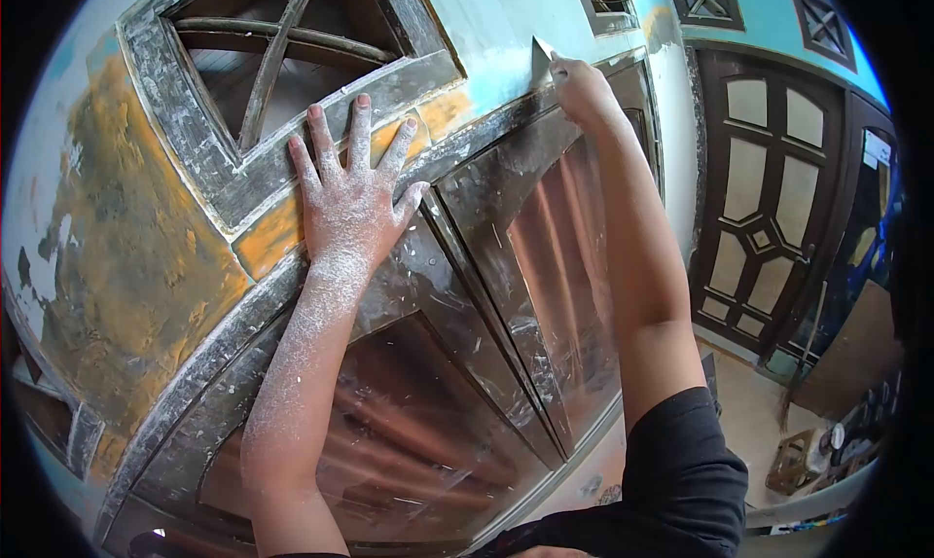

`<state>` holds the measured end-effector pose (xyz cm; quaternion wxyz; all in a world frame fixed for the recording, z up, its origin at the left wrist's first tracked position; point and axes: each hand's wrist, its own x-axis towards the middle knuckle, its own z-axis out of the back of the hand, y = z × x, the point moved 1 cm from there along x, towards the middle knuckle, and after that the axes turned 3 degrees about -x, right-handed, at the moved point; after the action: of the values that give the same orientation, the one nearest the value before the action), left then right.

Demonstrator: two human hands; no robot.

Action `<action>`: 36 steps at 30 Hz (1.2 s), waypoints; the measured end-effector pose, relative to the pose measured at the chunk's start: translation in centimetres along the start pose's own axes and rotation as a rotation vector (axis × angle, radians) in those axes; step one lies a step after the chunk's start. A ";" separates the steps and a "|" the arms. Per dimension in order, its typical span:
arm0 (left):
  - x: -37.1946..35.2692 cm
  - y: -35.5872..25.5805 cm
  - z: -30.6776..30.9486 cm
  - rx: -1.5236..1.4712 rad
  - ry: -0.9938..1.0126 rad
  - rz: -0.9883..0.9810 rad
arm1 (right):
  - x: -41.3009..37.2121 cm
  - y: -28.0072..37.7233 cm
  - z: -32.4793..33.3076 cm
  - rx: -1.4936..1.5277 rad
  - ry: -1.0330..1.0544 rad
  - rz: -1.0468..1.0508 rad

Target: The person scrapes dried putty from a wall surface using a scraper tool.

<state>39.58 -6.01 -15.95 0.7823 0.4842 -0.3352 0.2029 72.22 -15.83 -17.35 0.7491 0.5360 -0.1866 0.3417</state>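
Flaking plaster wall (126,227); dusty left hand (352,208) splayed flat, right fingers (576,79) around metal scraper (541,60).

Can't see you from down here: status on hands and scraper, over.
Left hand open, flat on the weathered frame. Right hand shut on scraper, blade against the blue wall. Nothing blocking the blade.
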 end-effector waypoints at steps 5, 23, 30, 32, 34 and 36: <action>-0.2 0.0 -0.1 -0.008 -0.007 0.001 | -6.4 1.5 -1.4 -0.156 0.000 0.072; -0.2 0.0 -0.2 -0.050 0.002 0.005 | -5.8 -0.3 -2.0 -0.121 -0.027 0.121; -0.3 0.1 -0.4 -0.033 -0.008 0.002 | -3.8 -0.3 -1.5 -0.108 -0.035 0.086; -0.3 -0.1 -0.2 -0.043 -0.001 0.008 | -5.0 -0.1 -2.2 -0.107 -0.046 0.173; -0.1 0.0 -0.3 -0.041 -0.013 0.010 | -5.0 0.5 -1.9 -0.110 -0.112 0.186; -0.3 0.0 -0.3 -0.038 -0.021 -0.001 | -1.6 -0.1 -1.5 -0.157 -0.079 0.154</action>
<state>39.50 -5.73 -16.22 0.7877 0.4717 -0.3471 0.1911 71.01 -14.96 -19.00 0.7522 0.4731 -0.2827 0.3611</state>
